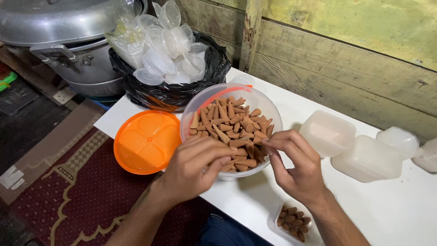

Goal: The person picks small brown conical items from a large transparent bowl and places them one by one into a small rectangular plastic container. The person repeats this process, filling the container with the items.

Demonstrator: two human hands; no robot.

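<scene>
Over the clear bowl [230,95], your left hand [193,166] and right hand [296,164] pinch brown cones [232,125]; the small tray [282,212] nearby is part-filled, most cones remaining.

There is just one camera, worn on the person's head. It looks down from close above at the near edge of the long white table [391,209]. It faces the rough wooden plank wall [346,59] behind the table's far edge.

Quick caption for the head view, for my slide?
Both hands, left hand and right hand, reach into a clear tub of brown cones beside an orange lid.
</scene>
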